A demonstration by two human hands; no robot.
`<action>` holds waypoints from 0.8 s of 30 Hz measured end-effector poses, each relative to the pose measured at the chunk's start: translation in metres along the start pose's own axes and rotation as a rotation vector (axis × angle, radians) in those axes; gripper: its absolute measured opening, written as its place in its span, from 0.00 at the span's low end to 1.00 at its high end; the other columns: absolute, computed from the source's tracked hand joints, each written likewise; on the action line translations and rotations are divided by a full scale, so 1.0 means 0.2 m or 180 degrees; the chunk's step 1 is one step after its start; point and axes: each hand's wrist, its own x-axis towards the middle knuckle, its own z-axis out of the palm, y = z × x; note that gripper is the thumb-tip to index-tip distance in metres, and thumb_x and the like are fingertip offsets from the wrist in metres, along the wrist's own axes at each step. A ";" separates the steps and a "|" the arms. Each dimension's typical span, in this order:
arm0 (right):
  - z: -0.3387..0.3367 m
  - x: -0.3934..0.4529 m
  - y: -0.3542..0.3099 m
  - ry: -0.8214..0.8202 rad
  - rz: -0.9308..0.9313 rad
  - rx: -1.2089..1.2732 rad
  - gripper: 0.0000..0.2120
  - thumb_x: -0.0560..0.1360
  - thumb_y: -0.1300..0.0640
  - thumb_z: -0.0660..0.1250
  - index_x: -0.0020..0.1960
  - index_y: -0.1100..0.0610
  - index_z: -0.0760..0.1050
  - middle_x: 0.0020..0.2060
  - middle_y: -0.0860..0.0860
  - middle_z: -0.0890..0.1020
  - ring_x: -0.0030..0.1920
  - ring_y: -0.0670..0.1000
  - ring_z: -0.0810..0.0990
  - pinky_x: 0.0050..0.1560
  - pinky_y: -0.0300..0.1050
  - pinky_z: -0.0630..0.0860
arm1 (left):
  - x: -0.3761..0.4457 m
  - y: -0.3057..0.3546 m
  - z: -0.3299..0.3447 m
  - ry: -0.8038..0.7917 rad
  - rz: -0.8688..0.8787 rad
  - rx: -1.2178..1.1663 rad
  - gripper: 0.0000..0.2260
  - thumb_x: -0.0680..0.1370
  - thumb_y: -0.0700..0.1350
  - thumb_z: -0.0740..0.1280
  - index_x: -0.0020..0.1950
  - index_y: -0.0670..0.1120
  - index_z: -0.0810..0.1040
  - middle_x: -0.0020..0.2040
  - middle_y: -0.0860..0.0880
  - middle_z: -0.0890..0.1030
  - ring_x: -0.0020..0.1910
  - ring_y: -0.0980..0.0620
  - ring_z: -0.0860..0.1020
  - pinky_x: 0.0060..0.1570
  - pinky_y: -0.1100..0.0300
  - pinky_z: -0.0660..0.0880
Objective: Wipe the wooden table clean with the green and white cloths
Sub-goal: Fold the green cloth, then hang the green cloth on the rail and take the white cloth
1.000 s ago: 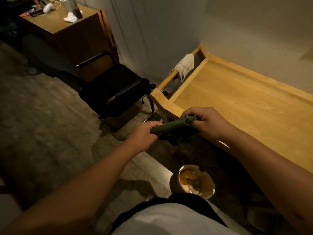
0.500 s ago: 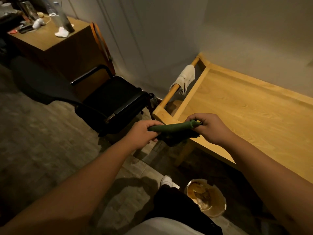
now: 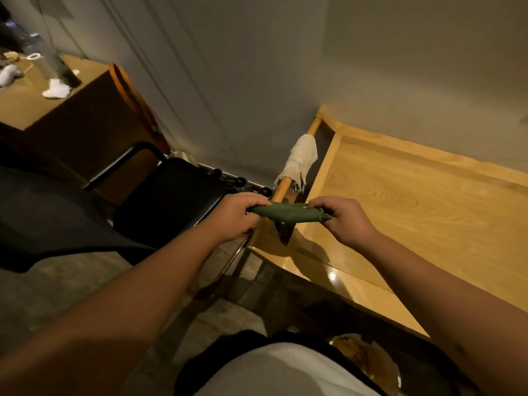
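Dim room with grey walls, and the wooden table fills the right side with its near-left corner right under the hands. Both the left hand and right hand are closed tight around opposite ends of the green cloth, which is rolled into a tight rope between them just above that corner. Further back the white cloth hangs draped over the wooden rail along the table's left end, with a black chair off to the left.

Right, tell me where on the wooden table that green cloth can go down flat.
The wooden table is bare across its whole top, from the raised back edge by the wall to the front edge. Only the left end is crowded: the hands twist the green cloth there, and the white cloth hangs on the rail.
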 end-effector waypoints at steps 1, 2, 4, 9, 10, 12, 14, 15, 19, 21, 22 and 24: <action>0.01 0.04 0.01 0.0085 -0.0076 -0.0055 0.16 0.71 0.70 0.72 0.55 0.56 0.83 0.54 0.53 0.84 0.57 0.53 0.81 0.58 0.41 0.73 | 0.04 -0.02 -0.01 0.0037 0.0089 0.0165 0.17 0.76 0.34 0.71 0.64 0.47 0.82 0.63 0.51 0.79 0.62 0.58 0.74 0.56 0.79 0.67; 0.03 0.08 0.02 0.0143 -0.0132 -0.0133 0.16 0.70 0.71 0.73 0.56 0.58 0.83 0.57 0.55 0.83 0.59 0.55 0.80 0.61 0.43 0.73 | 0.09 -0.06 -0.03 0.0038 0.0140 0.0303 0.18 0.76 0.34 0.71 0.65 0.45 0.81 0.66 0.49 0.78 0.65 0.57 0.73 0.56 0.82 0.63; 0.08 0.15 0.05 0.0174 -0.0165 -0.0377 0.19 0.68 0.72 0.74 0.57 0.61 0.82 0.62 0.58 0.81 0.63 0.58 0.79 0.65 0.47 0.72 | 0.17 -0.13 -0.04 -0.0106 0.0162 0.0512 0.19 0.77 0.34 0.70 0.67 0.45 0.79 0.72 0.47 0.74 0.70 0.53 0.72 0.61 0.82 0.58; 0.29 0.27 0.15 -0.0091 0.0345 -0.0502 0.19 0.73 0.67 0.71 0.63 0.58 0.79 0.71 0.56 0.73 0.69 0.59 0.73 0.70 0.49 0.69 | 0.38 -0.37 -0.01 -0.0945 0.0462 0.1758 0.22 0.82 0.43 0.64 0.77 0.51 0.69 0.81 0.51 0.59 0.75 0.46 0.67 0.72 0.57 0.63; 0.33 0.28 0.16 -0.0209 0.0516 -0.0387 0.18 0.76 0.65 0.69 0.65 0.56 0.78 0.72 0.54 0.71 0.70 0.58 0.72 0.71 0.49 0.68 | 0.41 -0.42 0.00 -0.1080 0.0490 0.1892 0.23 0.83 0.44 0.63 0.78 0.51 0.67 0.82 0.51 0.58 0.75 0.46 0.67 0.71 0.55 0.64; 0.39 0.29 0.17 -0.0374 0.0591 -0.0459 0.17 0.77 0.64 0.66 0.65 0.56 0.77 0.73 0.54 0.70 0.71 0.58 0.71 0.71 0.48 0.67 | 0.44 -0.49 0.01 -0.1321 0.0549 0.1976 0.23 0.83 0.45 0.62 0.78 0.49 0.66 0.82 0.49 0.57 0.74 0.45 0.68 0.71 0.52 0.65; 0.45 0.29 0.18 -0.0477 0.0605 -0.0694 0.16 0.76 0.65 0.67 0.64 0.57 0.78 0.73 0.56 0.71 0.70 0.59 0.72 0.69 0.49 0.68 | 0.46 -0.57 0.02 -0.1533 0.0566 0.1822 0.22 0.83 0.44 0.62 0.78 0.48 0.66 0.82 0.48 0.57 0.74 0.45 0.68 0.73 0.51 0.65; 0.46 0.29 0.18 -0.0531 0.0683 -0.0735 0.17 0.76 0.64 0.67 0.64 0.57 0.78 0.73 0.56 0.70 0.70 0.59 0.72 0.69 0.50 0.69 | 0.47 -0.60 0.03 -0.1623 0.0567 0.1697 0.22 0.83 0.44 0.62 0.78 0.48 0.66 0.82 0.48 0.57 0.75 0.45 0.67 0.73 0.52 0.64; 0.52 0.30 0.18 -0.0846 0.1071 -0.1013 0.20 0.79 0.62 0.64 0.69 0.52 0.74 0.77 0.52 0.65 0.73 0.57 0.68 0.70 0.47 0.67 | 0.50 -0.66 0.06 -0.1921 0.0572 0.1242 0.24 0.83 0.49 0.64 0.78 0.49 0.66 0.82 0.50 0.58 0.77 0.47 0.64 0.75 0.51 0.63; 0.55 0.32 0.16 -0.0944 0.1184 -0.1082 0.22 0.79 0.63 0.62 0.72 0.52 0.72 0.78 0.52 0.63 0.73 0.57 0.67 0.70 0.48 0.66 | 0.54 -0.65 0.07 -0.2023 0.0167 0.0615 0.23 0.82 0.52 0.65 0.76 0.49 0.69 0.80 0.52 0.62 0.77 0.49 0.64 0.75 0.52 0.63; 0.57 0.32 0.15 -0.0979 0.1236 -0.1137 0.23 0.79 0.64 0.62 0.73 0.52 0.71 0.78 0.53 0.62 0.73 0.58 0.68 0.70 0.49 0.67 | 0.57 -0.64 0.07 -0.2083 -0.0102 0.0228 0.22 0.81 0.51 0.66 0.74 0.49 0.71 0.79 0.51 0.64 0.76 0.50 0.65 0.74 0.53 0.63; 0.61 0.33 0.12 -0.1037 0.1315 -0.1445 0.25 0.78 0.62 0.64 0.74 0.50 0.69 0.78 0.54 0.62 0.69 0.60 0.70 0.66 0.52 0.69 | 0.61 -0.64 0.08 -0.2178 -0.0498 -0.0320 0.15 0.81 0.51 0.66 0.68 0.50 0.77 0.76 0.51 0.69 0.73 0.51 0.68 0.72 0.53 0.65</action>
